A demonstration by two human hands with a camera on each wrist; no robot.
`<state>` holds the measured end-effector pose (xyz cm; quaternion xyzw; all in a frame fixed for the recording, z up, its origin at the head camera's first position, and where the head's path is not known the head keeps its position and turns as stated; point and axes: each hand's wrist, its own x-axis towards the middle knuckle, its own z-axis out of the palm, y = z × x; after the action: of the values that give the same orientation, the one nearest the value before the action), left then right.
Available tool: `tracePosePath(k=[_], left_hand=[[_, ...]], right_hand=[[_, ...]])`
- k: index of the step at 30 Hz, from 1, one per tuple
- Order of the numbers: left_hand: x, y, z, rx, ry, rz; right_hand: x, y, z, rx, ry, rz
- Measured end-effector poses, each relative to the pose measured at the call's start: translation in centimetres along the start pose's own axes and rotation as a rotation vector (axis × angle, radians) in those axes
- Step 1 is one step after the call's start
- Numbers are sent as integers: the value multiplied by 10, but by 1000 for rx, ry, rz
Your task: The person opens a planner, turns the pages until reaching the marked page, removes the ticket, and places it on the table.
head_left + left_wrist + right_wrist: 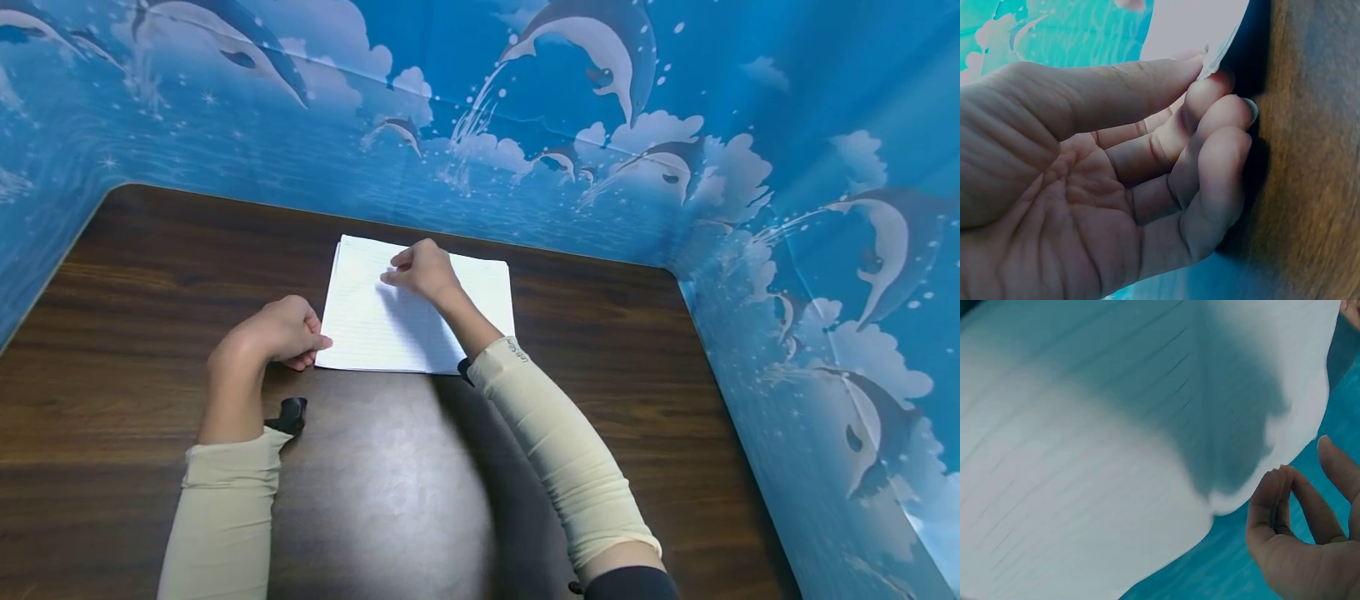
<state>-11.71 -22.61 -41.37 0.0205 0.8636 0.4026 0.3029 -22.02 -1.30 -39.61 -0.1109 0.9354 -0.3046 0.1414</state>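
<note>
Head view: an open notebook (367,325) with lined white pages lies flat on a dark wood-grain counter (360,467), close to its far edge. At the notebook's near left corner, the left hand (273,333) pinches the paper between thumb and fingers. The right hand (427,271) is above the upper middle of the pages, its fingers bent and holding nothing that shows; whether it touches the paper I cannot tell. Pale sleeves (562,450) cover both forearms, and a black device (291,415) sits at the left wrist. Behind the counter hangs a blue backdrop (450,125) printed with dolphins and clouds.

Left wrist view: the thumb (1141,87) and index finger are clamped on a page corner (1213,65), which is slightly crumpled there. The other fingers curl beneath, next to the wood surface.

Right wrist view: the bent fingers (1263,506) lie together, with the thumb apart from them, beside the page edge. A soft shadow (1229,444) falls across the fold and the ruled lines.
</note>
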Motion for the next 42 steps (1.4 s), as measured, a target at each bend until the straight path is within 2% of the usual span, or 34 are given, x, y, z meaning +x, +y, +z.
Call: tracePosePath(k=[7,12,16,23,31,37,42], left_hand=[[1,-2,1,3,-8,-5],[0,-4,1,10,0,8],[0,-5,1,9,2,4],[-1,-7,-1,9,5,13],[1,-6,1,-4,2,4],[2,-4,0,-6,5,7],[1,-2,0,5,3,7]], right_hand=[[2,38,-24,-56,45,134],[0,65,-40,-57,74,220],[-3,85,-48,-139,93,271],[-7,109,-46,-324,86,253],[-12,110,-43,-454,112,291],[-16,111,-44,-472,128,261],[-18,112,-41,-447,135,215]])
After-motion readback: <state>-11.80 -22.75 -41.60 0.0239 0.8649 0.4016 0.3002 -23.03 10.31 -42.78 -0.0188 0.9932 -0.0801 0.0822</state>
